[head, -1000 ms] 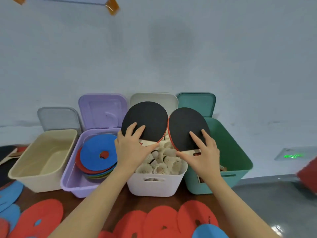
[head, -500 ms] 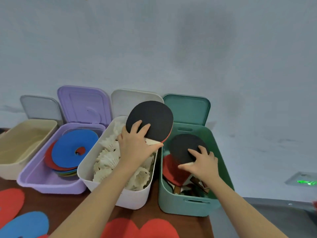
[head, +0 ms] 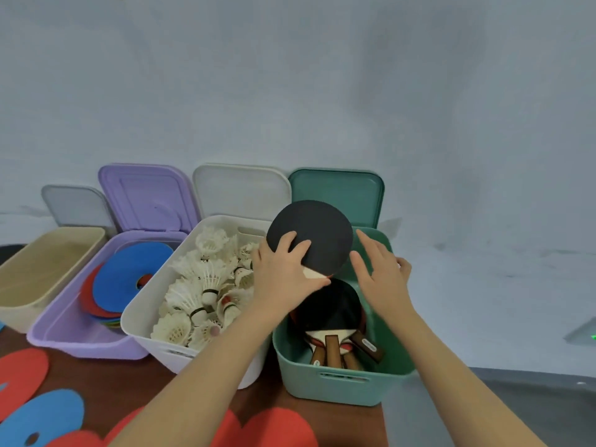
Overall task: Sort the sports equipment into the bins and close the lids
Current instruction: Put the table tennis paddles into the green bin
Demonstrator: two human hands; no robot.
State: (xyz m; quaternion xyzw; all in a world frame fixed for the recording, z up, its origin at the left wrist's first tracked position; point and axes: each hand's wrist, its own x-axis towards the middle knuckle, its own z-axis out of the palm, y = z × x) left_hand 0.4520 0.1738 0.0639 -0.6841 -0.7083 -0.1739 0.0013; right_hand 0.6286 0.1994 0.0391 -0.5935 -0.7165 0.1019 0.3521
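My left hand grips a black-faced table tennis paddle by its handle, blade up, over the left rim of the green bin. Several paddles lie inside that bin, handles toward me. My right hand hovers over the bin with fingers spread and holds nothing. The green lid stands raised behind. Left of it, the white bin holds many white shuttlecocks. The purple bin holds stacked blue and red discs.
A beige bin sits at far left; all four lids lean back against the grey wall. Loose red discs and a blue disc lie on the brown table near me. The table edge ends right of the green bin.
My right hand has let go of its paddle, which now lies in the green bin, and has lifted off with fingers spread. My left hand has carried its paddle rightward over the green bin.
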